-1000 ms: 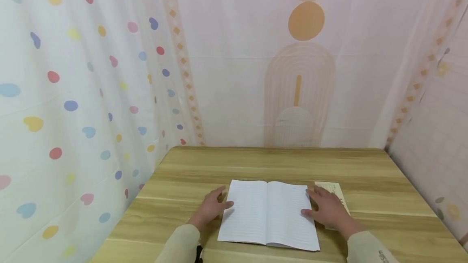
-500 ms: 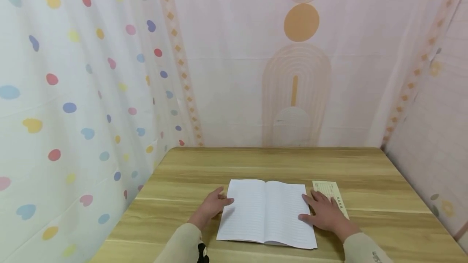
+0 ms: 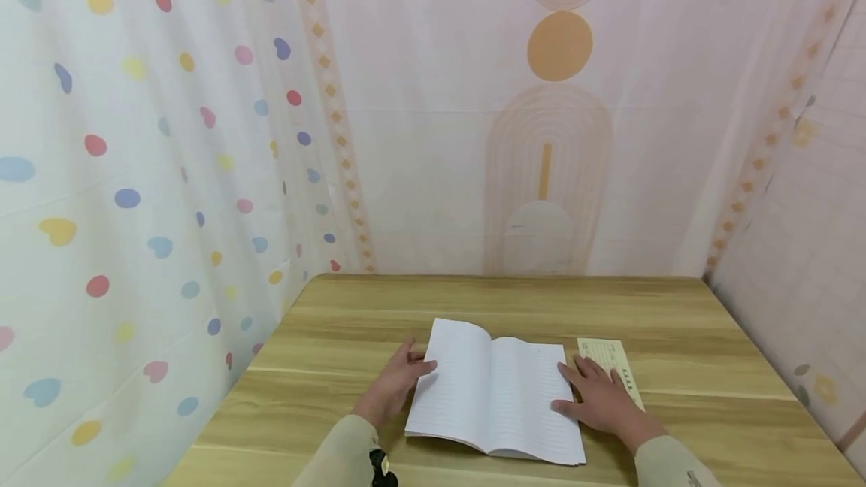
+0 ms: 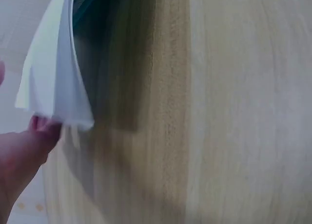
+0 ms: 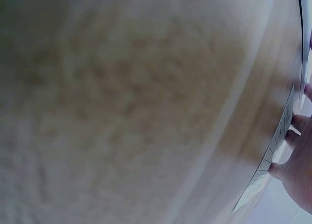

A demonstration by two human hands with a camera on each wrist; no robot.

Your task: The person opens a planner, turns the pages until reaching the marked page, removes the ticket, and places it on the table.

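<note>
An open notebook [image 3: 528,397] with lined white pages lies on the wooden table. Its left half [image 3: 449,382] is raised and curves up from the spine. My left hand [image 3: 395,383] pinches that left edge, thumb over the page and fingers beneath. In the left wrist view the lifted pages [image 4: 51,72] bend above the tabletop, with the left hand [image 4: 22,158] at their edge. My right hand [image 3: 604,400] rests with fingers spread, the thumb on the right page and other fingers across a pale yellow printed slip [image 3: 602,349], partly hidden beneath it.
The wood-grain table [image 3: 501,299] reaches back to a patterned curtain [image 3: 419,171]. A dotted curtain [image 3: 169,171] hangs along the left side, and another light curtain [image 3: 812,246] on the right.
My left hand has taken hold of the notebook's left edge and raised that half from lying flat. The right hand has settled slightly left and lower over the slip and page.
</note>
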